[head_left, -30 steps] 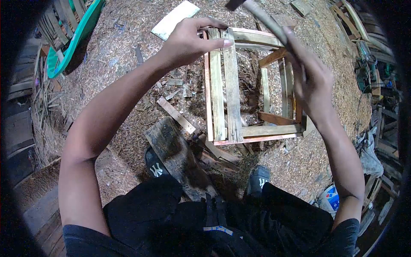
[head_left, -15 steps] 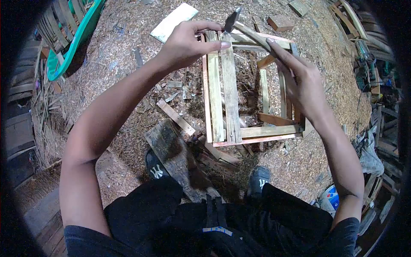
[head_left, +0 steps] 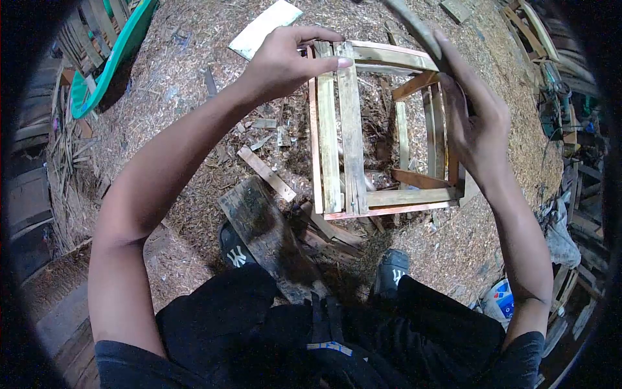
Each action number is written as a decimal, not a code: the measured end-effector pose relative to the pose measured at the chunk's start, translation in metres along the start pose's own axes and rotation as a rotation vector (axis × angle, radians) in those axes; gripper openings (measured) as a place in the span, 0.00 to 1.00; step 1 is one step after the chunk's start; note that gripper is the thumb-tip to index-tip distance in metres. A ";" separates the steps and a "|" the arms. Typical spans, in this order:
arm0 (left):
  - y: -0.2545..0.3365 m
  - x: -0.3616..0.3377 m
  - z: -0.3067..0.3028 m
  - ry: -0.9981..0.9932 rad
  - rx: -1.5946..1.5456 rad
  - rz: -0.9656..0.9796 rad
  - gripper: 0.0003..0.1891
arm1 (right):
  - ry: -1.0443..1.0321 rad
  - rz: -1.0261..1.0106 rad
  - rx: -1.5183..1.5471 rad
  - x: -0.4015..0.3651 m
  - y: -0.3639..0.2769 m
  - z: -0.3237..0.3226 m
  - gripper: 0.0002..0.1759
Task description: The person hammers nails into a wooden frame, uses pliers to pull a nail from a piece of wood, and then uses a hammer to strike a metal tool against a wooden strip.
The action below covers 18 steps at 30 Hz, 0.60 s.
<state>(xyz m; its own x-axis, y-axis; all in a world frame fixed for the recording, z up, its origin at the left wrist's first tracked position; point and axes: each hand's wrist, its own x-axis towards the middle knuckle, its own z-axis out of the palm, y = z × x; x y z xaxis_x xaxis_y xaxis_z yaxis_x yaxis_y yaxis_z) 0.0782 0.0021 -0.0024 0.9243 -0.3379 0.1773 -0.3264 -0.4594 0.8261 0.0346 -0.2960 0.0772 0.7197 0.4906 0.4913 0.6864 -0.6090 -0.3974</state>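
My left hand (head_left: 285, 61) grips the far ends of two pale slats at the upper left corner of a wooden frame (head_left: 414, 198). Its thumb lies on top of the inner slat (head_left: 350, 136) and its fingers reach over the far edge. On the right, my right hand (head_left: 476, 117) is wrapped round the hammer's wooden handle (head_left: 414, 29), raised over the frame's far right corner. The hammer's head is hardly visible at the top edge. The frame is box-like, with slats side by side on its left part and an open middle.
A dark worn plank (head_left: 265, 233) lies between my shoes on ground covered with wood shavings. A loose stick (head_left: 267, 174) is left of the frame. The green-rimmed container (head_left: 116, 65) holds wood strips at upper left. A white piece (head_left: 265, 29) lies beyond my left hand.
The hammer has swung up and away from the slat ends, and my right hand has moved slightly right with it. My left hand stays at the same corner.
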 end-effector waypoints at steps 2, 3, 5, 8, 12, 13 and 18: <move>0.004 0.001 -0.001 -0.002 -0.011 0.015 0.28 | 0.079 -0.076 -0.013 -0.004 0.000 0.001 0.38; 0.007 0.000 -0.002 -0.039 -0.020 -0.040 0.28 | -0.129 0.052 -0.048 -0.011 0.000 -0.001 0.39; 0.011 0.002 -0.005 -0.076 -0.024 -0.088 0.28 | -0.337 0.188 -0.222 -0.015 -0.003 -0.001 0.40; 0.005 0.000 -0.003 -0.081 -0.075 -0.104 0.28 | -0.176 0.082 -0.113 -0.005 -0.001 -0.001 0.40; 0.001 0.000 -0.001 0.005 0.042 -0.026 0.29 | 0.095 -0.083 -0.041 -0.001 -0.002 -0.002 0.37; 0.002 0.000 0.000 -0.021 -0.025 -0.042 0.29 | 0.097 -0.082 -0.043 -0.004 -0.003 -0.002 0.37; 0.009 -0.001 -0.004 -0.064 -0.056 -0.080 0.29 | -0.395 0.266 -0.185 -0.009 -0.004 0.001 0.32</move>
<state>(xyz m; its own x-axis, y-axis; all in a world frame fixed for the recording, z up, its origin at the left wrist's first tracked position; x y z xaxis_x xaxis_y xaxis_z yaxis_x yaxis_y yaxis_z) 0.0750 0.0016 0.0067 0.9320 -0.3544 0.0763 -0.2387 -0.4414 0.8650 0.0254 -0.2975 0.0729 0.8762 0.4796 0.0471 0.4695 -0.8276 -0.3077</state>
